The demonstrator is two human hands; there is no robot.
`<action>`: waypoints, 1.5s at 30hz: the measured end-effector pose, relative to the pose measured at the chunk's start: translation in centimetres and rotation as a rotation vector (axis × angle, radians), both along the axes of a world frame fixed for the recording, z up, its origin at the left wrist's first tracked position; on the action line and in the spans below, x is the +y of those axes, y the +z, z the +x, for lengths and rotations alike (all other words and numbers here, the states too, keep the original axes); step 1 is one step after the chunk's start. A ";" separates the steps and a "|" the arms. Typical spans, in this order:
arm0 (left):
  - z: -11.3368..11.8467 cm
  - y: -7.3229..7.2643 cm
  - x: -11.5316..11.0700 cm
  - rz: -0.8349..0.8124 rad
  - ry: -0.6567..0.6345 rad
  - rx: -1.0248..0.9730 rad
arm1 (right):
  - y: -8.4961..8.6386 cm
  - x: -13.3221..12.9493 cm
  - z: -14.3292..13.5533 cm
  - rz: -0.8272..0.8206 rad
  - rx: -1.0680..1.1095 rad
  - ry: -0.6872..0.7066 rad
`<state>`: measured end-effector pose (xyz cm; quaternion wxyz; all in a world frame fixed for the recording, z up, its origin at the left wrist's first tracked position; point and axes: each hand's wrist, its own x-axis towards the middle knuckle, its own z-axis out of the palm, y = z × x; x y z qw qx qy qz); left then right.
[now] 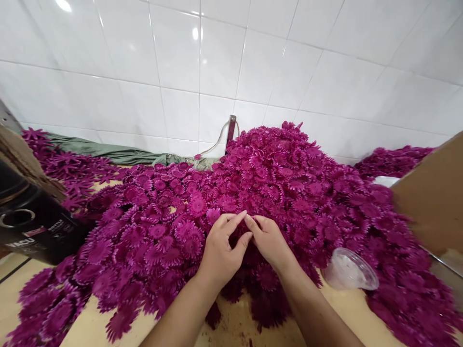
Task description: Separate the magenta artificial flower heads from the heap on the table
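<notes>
Magenta fabric-like flowers [282, 168] lie in a large heap across the pale tabletop [347, 308]. Over the front middle of the heap, my left hand [226, 246] and my right hand [265, 236] meet at the fingertips. The thumb and fingers of my left hand curve toward each other around a dark magenta patch. My right hand's fingers are drawn together beside it. Whatever lies between the fingertips is too small or hidden to make out. Flower petals show directly beneath both hands.
A clear plastic cup [349, 270] with whitish contents tilts at the right. A black cylinder [36, 217] stands at the left, a cardboard box [434, 193] at the right. Behind are green cloth [119, 150], an upright post [230, 132] with cord, and a white tiled wall.
</notes>
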<state>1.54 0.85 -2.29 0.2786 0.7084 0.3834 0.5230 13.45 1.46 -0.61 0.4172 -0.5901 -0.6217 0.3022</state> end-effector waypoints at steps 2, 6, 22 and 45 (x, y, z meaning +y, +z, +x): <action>0.0 0.3 0.1 -0.066 -0.015 -0.048 | 0.3 -0.4 -0.1 -0.019 0.098 0.078; 0.1 0.7 0.3 -0.166 0.010 -0.099 | 0.7 -1.7 0.4 -0.115 0.240 0.239; 1.4 4.9 4.6 -0.213 0.415 -0.343 | 0.3 -5.0 2.1 0.047 0.084 0.120; 3.4 1.9 -0.2 -0.101 0.060 0.266 | -0.6 -3.6 3.6 0.053 0.228 0.029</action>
